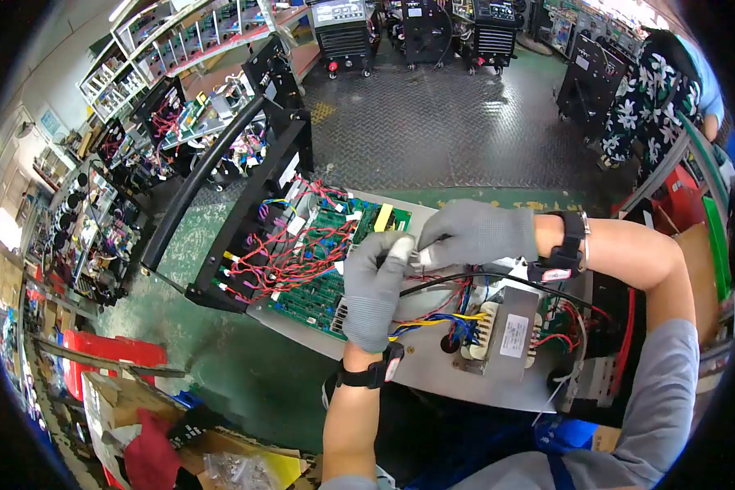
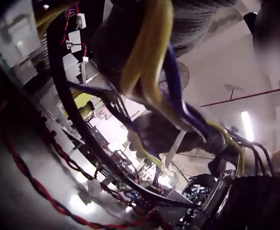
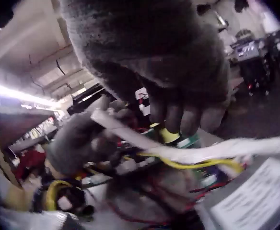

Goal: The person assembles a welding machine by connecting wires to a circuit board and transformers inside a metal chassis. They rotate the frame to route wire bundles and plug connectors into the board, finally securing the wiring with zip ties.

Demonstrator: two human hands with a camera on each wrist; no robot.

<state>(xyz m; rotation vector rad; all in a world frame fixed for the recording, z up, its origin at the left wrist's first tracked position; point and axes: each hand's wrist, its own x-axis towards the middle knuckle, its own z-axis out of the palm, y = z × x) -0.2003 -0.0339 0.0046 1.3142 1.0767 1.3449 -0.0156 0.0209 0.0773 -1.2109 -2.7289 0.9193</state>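
Both hands wear grey gloves and meet over the open chassis of a machine. My left hand (image 1: 373,286) has thumb and fingers bent together, pinching a small pale piece (image 1: 415,255). Close against it, my right hand (image 1: 478,233) comes from the right with its fingers curled down on the same spot. In the right wrist view a white strip (image 3: 188,151) runs from the left hand's fingertips (image 3: 101,143) towards the right, below the right hand's curled fingers. What the fingers grip is mostly hidden. Yellow and blue wires (image 2: 152,52) pass close to the left wrist camera.
A green circuit board (image 1: 302,298) with red wires (image 1: 282,265) lies left of the hands. A labelled transformer (image 1: 510,335) stands to the right; a black cable (image 1: 457,276) crosses between. The front panel's black handle (image 1: 204,184) rises at left. Another person (image 1: 657,98) is at the upper right.
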